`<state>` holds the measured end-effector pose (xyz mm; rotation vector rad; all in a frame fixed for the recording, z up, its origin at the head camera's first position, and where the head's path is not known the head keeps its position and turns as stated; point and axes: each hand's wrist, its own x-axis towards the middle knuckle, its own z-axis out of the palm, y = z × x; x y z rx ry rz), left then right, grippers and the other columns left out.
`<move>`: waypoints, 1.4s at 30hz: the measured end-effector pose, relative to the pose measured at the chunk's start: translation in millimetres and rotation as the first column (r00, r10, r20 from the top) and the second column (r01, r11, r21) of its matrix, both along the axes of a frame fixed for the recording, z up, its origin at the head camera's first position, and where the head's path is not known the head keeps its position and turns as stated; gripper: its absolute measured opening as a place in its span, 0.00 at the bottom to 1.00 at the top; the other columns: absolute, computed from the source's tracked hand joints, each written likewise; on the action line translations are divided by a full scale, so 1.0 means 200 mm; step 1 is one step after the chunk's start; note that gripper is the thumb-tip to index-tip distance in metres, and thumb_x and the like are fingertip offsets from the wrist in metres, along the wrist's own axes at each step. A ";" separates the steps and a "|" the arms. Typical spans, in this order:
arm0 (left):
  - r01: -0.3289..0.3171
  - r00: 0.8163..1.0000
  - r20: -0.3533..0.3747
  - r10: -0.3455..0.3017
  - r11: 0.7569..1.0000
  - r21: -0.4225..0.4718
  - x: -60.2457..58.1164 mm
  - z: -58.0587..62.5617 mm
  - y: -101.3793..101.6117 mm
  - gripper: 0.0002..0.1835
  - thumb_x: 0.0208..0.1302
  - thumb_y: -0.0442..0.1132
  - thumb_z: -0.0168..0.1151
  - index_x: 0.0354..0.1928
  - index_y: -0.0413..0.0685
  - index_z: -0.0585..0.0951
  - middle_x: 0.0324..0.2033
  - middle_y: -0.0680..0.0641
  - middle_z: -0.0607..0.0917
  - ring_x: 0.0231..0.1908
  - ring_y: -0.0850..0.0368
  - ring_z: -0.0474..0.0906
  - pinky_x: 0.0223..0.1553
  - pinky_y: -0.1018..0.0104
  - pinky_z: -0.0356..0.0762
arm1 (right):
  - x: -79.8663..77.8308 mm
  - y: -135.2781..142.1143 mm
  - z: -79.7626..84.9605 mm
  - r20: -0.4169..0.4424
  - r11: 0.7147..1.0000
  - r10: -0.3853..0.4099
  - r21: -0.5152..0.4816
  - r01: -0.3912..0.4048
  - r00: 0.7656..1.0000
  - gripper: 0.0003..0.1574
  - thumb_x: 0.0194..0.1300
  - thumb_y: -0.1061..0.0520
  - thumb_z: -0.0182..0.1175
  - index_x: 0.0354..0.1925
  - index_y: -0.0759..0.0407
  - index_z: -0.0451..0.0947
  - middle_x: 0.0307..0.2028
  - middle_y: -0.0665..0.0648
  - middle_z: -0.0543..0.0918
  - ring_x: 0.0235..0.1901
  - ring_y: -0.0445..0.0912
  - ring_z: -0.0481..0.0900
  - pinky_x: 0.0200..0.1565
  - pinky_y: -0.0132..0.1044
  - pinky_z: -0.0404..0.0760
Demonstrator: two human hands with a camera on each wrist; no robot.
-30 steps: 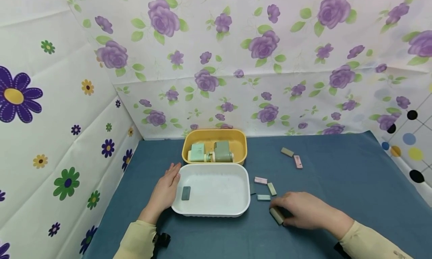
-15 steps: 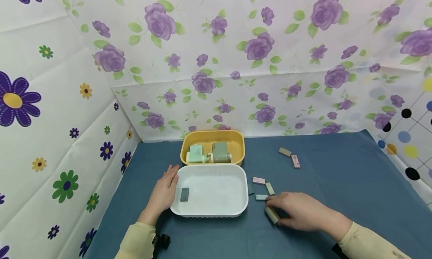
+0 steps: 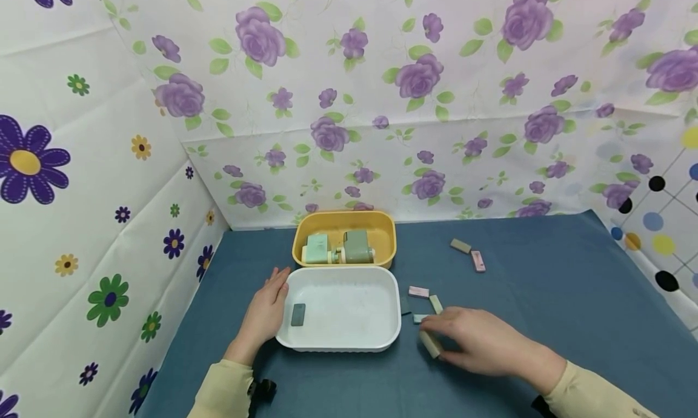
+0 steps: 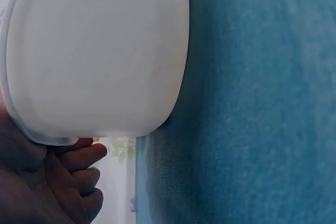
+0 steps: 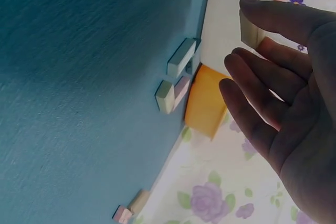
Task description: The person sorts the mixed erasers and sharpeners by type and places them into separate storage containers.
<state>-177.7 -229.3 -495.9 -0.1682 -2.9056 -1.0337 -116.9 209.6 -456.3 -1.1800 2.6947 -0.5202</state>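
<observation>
A small khaki rectangular block [image 3: 430,344] is pinched between the thumb and fingers of my right hand [image 3: 480,339], right of the white tray [image 3: 349,349]. In the right wrist view the same block [image 5: 250,29] is held off the cloth at the fingertips, the other fingers spread loosely. My left hand [image 3: 265,312] rests against the tray's left rim, its fingers relaxed; the left wrist view shows those fingers [image 4: 84,158] beside the tray wall. One dark grey-green block [image 3: 298,314] lies inside the tray, toward its left side.
Behind the tray, a yellow bin [image 3: 387,224] holds two green boxy items [image 3: 357,246]. Right of the tray lie a pink block [image 3: 418,292], a pale green block [image 3: 435,304] and a partly hidden light blue block [image 3: 419,318]. Farther back are a khaki block [image 3: 460,245] and a pink one [image 3: 478,261].
My right hand has lifted the khaki block a little and moved it left toward the tray, now covering part of the light blue block. The left hand stays at the rim.
</observation>
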 end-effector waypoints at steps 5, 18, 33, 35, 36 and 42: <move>-0.008 1.000 0.009 0.008 1.000 0.001 0.00 0.00 0.01 0.26 0.89 0.39 0.43 0.81 0.36 0.66 0.78 0.35 0.68 0.82 0.39 0.53 0.81 0.37 0.49 | -0.01 -0.01 0.01 -0.067 0.999 -0.003 -0.041 0.000 0.998 0.32 0.66 0.51 0.78 0.67 0.50 0.83 0.56 0.45 0.87 0.53 0.40 0.84 0.47 0.43 0.90; 0.011 1.000 0.002 -0.011 1.000 0.011 0.00 0.00 0.00 0.26 0.89 0.39 0.43 0.80 0.34 0.65 0.78 0.34 0.67 0.82 0.40 0.52 0.82 0.40 0.49 | -0.09 -0.06 0.05 -0.180 0.992 -0.078 -0.112 0.059 0.981 0.30 0.62 0.59 0.78 0.62 0.49 0.86 0.52 0.45 0.88 0.52 0.43 0.84 0.44 0.41 0.89; -0.002 1.000 0.003 0.002 1.000 0.029 0.00 -0.01 -0.01 0.26 0.89 0.40 0.43 0.81 0.36 0.65 0.78 0.35 0.67 0.82 0.39 0.53 0.82 0.39 0.49 | -0.14 -0.21 0.13 -0.135 0.972 -0.190 -0.166 0.167 0.972 0.33 0.59 0.52 0.83 0.62 0.52 0.87 0.49 0.47 0.90 0.48 0.45 0.85 0.42 0.41 0.88; -0.004 1.000 0.005 0.004 0.999 0.034 0.00 -0.01 -0.01 0.26 0.89 0.39 0.43 0.81 0.36 0.65 0.78 0.35 0.67 0.82 0.39 0.53 0.82 0.39 0.49 | -0.16 -0.23 0.13 -0.132 0.971 -0.184 -0.181 0.159 0.974 0.33 0.60 0.51 0.82 0.63 0.53 0.87 0.50 0.48 0.90 0.49 0.45 0.86 0.44 0.41 0.89; -0.005 1.000 0.006 0.005 0.999 0.036 0.00 -0.01 -0.01 0.26 0.89 0.39 0.43 0.81 0.36 0.65 0.78 0.34 0.67 0.82 0.39 0.53 0.82 0.39 0.49 | -0.16 -0.25 0.13 -0.131 0.970 -0.179 -0.190 0.153 0.975 0.33 0.60 0.51 0.82 0.63 0.54 0.87 0.50 0.48 0.90 0.49 0.45 0.85 0.44 0.41 0.89; -0.003 1.000 0.021 0.002 0.999 0.041 0.00 -0.02 -0.01 0.27 0.89 0.40 0.41 0.81 0.37 0.65 0.79 0.34 0.66 0.82 0.39 0.52 0.82 0.39 0.50 | -0.19 -0.34 0.12 -0.117 0.969 -0.143 -0.219 0.114 0.983 0.33 0.63 0.50 0.81 0.64 0.54 0.86 0.51 0.49 0.90 0.50 0.46 0.85 0.45 0.43 0.88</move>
